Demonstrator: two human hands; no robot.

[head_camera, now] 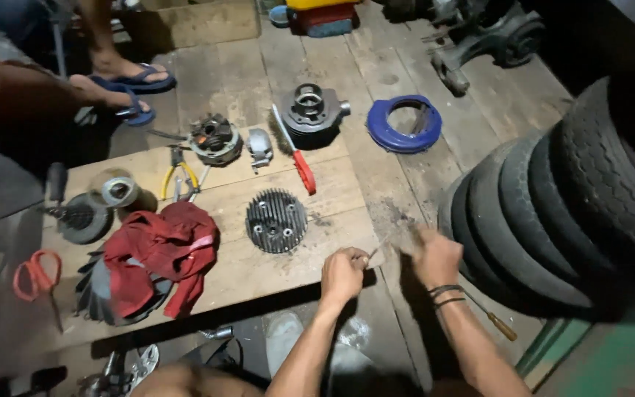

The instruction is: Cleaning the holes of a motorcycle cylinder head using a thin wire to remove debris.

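Rough wooden bench (273, 272) edge: left hand (342, 275) pinches a thin metal piece (373, 248), right hand (435, 257) blurred, fisted beside it. Finned round cylinder head (276, 220) lies near, ribbed tyres (567, 206) rightward.

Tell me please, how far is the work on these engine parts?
Done: the finned cylinder head and cylinder lie taken apart on the wooden board. In hand: left hand and right hand work a thin piece together, blurred. Left: nothing is reassembled; pliers and red-handled screwdriver lie out.
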